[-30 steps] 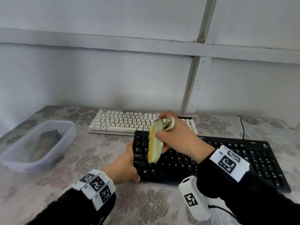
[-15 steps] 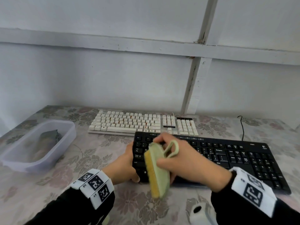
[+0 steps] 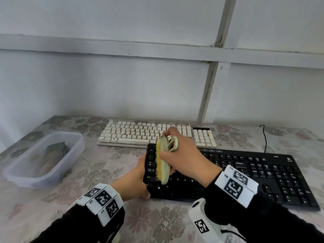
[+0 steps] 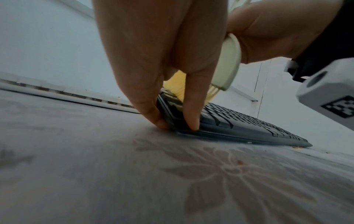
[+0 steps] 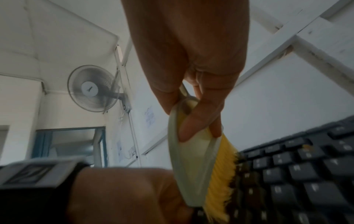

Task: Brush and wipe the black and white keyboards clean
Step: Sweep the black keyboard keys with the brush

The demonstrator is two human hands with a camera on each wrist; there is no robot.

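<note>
The pale green scrub brush (image 3: 165,159) is held tight by the right hand (image 3: 184,156), with fingers curled round its handle loop, and its yellow bristles are set on the left end of the black keyboard (image 3: 245,174). The near left corner of that keyboard is pinched by the left hand (image 3: 133,181) on the flowered tablecloth (image 3: 157,223). The white keyboard (image 3: 140,134) is laid just behind, and a clear plastic tub (image 3: 52,172) is kept well to the left.

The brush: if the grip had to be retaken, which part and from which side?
Take the brush by the looped handle on its pale back, coming from the right, opposite the yellow bristles that face left onto the black keyboard. The right hand holds it there.
</note>
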